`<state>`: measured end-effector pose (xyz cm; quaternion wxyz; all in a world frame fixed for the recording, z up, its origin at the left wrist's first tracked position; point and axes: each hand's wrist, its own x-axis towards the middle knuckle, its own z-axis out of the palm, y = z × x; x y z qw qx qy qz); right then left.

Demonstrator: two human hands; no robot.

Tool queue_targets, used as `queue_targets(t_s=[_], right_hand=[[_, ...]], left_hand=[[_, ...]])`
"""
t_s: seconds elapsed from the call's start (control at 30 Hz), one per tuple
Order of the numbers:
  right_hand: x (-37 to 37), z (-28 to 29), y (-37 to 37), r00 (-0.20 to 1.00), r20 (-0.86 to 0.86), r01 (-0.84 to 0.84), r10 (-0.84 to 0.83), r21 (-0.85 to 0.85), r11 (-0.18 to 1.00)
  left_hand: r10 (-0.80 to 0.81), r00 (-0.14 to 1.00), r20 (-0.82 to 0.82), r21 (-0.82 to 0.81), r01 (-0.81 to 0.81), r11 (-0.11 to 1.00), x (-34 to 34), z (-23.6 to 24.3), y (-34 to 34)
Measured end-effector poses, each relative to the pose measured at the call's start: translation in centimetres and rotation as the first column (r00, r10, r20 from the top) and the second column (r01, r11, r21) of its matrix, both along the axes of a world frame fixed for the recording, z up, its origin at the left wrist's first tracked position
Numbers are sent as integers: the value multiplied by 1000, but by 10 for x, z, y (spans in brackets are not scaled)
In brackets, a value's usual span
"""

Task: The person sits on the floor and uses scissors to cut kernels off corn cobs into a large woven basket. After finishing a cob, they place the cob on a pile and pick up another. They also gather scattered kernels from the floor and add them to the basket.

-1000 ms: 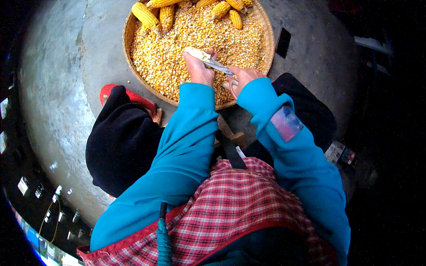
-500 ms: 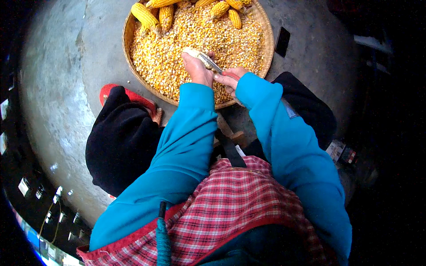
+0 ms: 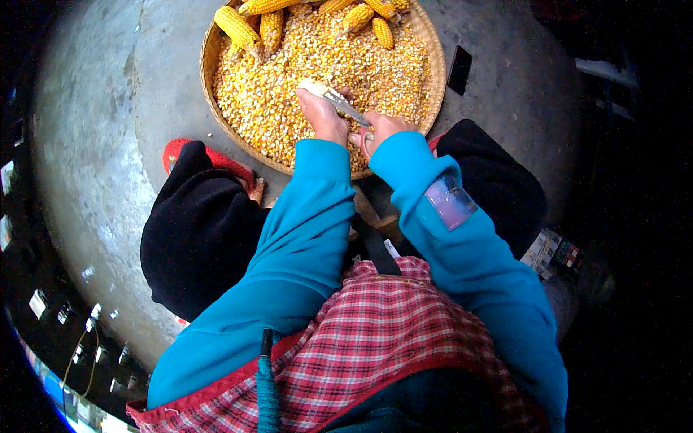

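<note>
Over a round woven basket (image 3: 208,68), my left hand (image 3: 323,120) is closed around a pale corn cob (image 3: 309,84), whose end shows past the thumb. My right hand (image 3: 390,129) grips a pair of scissors (image 3: 349,108) by its reddish handles. The metal blades lie along the cob, pointing to the far left. Fingers of the left hand partly hide the cob, so I cannot tell how many kernels are on it. Loose yellow and white corn kernels (image 3: 260,101) spread through the basket below both hands.
Several whole yellow corn cobs (image 3: 237,30) lie at the basket's far side. A black phone (image 3: 459,70) rests on the grey concrete floor (image 3: 94,144) to the right. My knees flank the basket; a red shoe (image 3: 175,150) is at the left.
My right hand has turned, its back now more upward and its forearm shifted left. The scissors have swung slightly with it. My left hand keeps its place on the cob.
</note>
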<state>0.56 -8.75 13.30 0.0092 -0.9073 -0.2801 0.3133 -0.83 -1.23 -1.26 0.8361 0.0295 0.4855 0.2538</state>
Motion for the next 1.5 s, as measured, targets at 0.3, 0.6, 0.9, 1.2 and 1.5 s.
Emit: queue_targets(t_s=[0.3,0.6,0.9,1.2,1.5], right_hand=[[4,-36,4,996,-26,-84,83,-35,996],[16,-66,-23,816,-509,394,-274,143,908],[-1,-11,-6,1000,-18,3,-3,-7,1000],[-2,-43,-6,986,-91,147,-141,60,987],[0,-34,16,997,8,-78,79,-119,990]], left_hand=[[-71,993,-92,119,82,990,-10,-6,-2],[-63,996,-69,-33,61,998,-11,-21,-8],[-2,994,-105,92,12,996,-11,-5,-7],[-75,982,-172,192,108,975,-6,-2,-9],[-73,993,-92,45,78,996,-19,-17,-9]])
